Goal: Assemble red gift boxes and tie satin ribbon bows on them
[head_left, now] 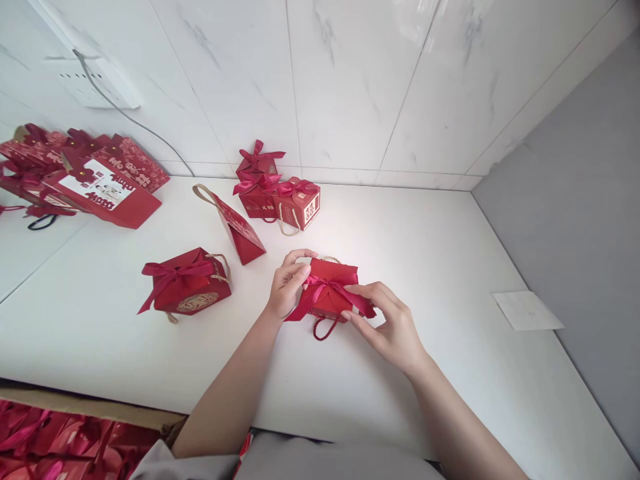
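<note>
A small red gift box [327,288] with a pink-red ribbon bow and a red cord handle sits on the white tabletop [425,253] in the middle. My left hand [289,283] is curled around the box's left top corner, fingers closed on it. My right hand [387,320] pinches the right tail of the ribbon at the box's right side. Both forearms reach in from the bottom edge.
Another finished red box with a bow [186,285] lies to the left, a flat red bag [235,227] behind it, and three bowed boxes [280,193] near the wall. Flat red packs [85,177] are stacked far left. A cardboard carton [75,433] of red items is bottom left. White paper [527,310] lies right.
</note>
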Demonstrator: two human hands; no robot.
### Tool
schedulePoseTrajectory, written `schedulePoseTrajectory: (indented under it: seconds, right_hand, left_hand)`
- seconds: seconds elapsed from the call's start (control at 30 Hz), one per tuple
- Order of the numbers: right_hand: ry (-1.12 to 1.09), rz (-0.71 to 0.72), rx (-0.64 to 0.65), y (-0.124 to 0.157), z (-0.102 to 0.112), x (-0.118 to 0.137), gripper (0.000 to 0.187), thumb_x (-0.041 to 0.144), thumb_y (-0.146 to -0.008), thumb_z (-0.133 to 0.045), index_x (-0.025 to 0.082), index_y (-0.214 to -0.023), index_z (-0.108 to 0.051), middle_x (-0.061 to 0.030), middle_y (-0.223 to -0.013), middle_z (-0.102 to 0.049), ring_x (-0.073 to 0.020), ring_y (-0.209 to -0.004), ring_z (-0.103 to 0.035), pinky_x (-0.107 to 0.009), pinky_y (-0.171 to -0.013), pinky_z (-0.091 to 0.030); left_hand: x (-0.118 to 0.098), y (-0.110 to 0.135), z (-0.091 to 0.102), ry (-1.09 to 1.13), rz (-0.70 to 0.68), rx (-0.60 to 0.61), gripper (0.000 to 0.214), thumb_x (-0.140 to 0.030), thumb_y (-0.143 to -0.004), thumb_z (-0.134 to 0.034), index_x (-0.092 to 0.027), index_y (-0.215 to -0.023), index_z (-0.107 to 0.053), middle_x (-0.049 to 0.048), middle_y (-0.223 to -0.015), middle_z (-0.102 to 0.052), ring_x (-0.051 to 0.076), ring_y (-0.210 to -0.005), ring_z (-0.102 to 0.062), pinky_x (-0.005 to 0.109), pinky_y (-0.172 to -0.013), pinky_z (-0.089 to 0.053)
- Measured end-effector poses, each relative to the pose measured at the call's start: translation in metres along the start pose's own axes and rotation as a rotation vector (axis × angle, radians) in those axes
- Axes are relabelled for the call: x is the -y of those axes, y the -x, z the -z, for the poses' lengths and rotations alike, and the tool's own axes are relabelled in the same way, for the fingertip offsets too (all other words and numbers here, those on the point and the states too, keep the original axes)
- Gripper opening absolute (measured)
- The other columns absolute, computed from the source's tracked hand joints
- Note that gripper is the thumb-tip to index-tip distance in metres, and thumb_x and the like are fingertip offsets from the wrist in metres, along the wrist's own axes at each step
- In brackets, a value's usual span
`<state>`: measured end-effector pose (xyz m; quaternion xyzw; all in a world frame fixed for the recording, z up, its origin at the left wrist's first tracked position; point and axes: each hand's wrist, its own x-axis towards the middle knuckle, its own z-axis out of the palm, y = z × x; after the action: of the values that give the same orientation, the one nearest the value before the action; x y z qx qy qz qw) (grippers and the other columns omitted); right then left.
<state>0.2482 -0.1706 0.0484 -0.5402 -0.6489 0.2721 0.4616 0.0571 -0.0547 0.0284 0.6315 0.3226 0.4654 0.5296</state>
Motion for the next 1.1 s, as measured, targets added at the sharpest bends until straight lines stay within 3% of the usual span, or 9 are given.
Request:
schedulePoseTrajectory:
  seconds: [0.13,0.3,0.57,0.83,1.1]
  right_hand:
    - [0.117,0.010,-0.051,-0.002,-0.009,0.003,0.030,0.024,-0.097,-0.049,0.031,-0.124,-0.059,-0.0066,-0.101,-0.059,-0.0185,-0.080,-0.060,-0.031,-0.060,-0.053]
    - [0.287,0.021,-0.096,-0.011,-0.015,0.005,0.029,0.026,-0.096,-0.052,0.029,-0.123,-0.062,-0.0058,-0.093,-0.058,-0.0178,-0.073,-0.059,-0.033,-0.063,-0.052]
    - [0.220,0.020,-0.178,-0.016,-0.020,0.000,0.019,0.026,-0.098,-0.050,0.028,-0.102,-0.069,-0.0053,-0.089,-0.058,-0.0176,-0.072,-0.058,-0.032,-0.060,-0.049]
    - [-0.128,-0.210,-0.119,-0.021,-0.013,0.008,0.020,0.031,-0.093,-0.057,0.023,-0.075,-0.060,-0.0018,-0.081,-0.053,-0.0172,-0.073,-0.052,-0.031,-0.067,-0.043]
    - [-0.405,-0.414,-0.101,-0.022,-0.008,-0.004,0.027,0.037,-0.090,-0.056,0.021,-0.068,-0.056,-0.0007,-0.077,-0.051,-0.0174,-0.073,-0.049,-0.031,-0.070,-0.039]
  left_hand:
    - [0.000,0.002,-0.002,-0.037,0.000,-0.015,0.046,-0.042,-0.092,-0.055,-0.019,-0.051,-0.055,0.0115,-0.103,-0.063,0.028,-0.117,-0.053,0.039,-0.096,-0.041]
    - [0.000,0.003,-0.006,-0.060,-0.018,-0.053,0.046,-0.041,-0.090,-0.058,-0.018,-0.050,-0.053,0.0102,-0.106,-0.063,0.027,-0.114,-0.054,0.038,-0.094,-0.042]
    - [-0.001,0.004,-0.011,-0.094,-0.030,-0.075,0.040,-0.040,-0.089,-0.059,-0.018,-0.055,-0.057,0.0104,-0.110,-0.062,0.025,-0.107,-0.056,0.038,-0.094,-0.042]
    - [0.002,0.003,-0.010,-0.135,-0.046,-0.098,0.040,-0.040,-0.089,-0.059,-0.019,-0.055,-0.058,0.0093,-0.106,-0.064,0.026,-0.108,-0.057,0.040,-0.096,-0.041]
    - [-0.006,0.002,-0.011,-0.257,-0.093,-0.078,0.040,-0.035,-0.089,-0.059,-0.019,-0.053,-0.051,0.0092,-0.104,-0.063,0.028,-0.110,-0.056,0.040,-0.093,-0.040]
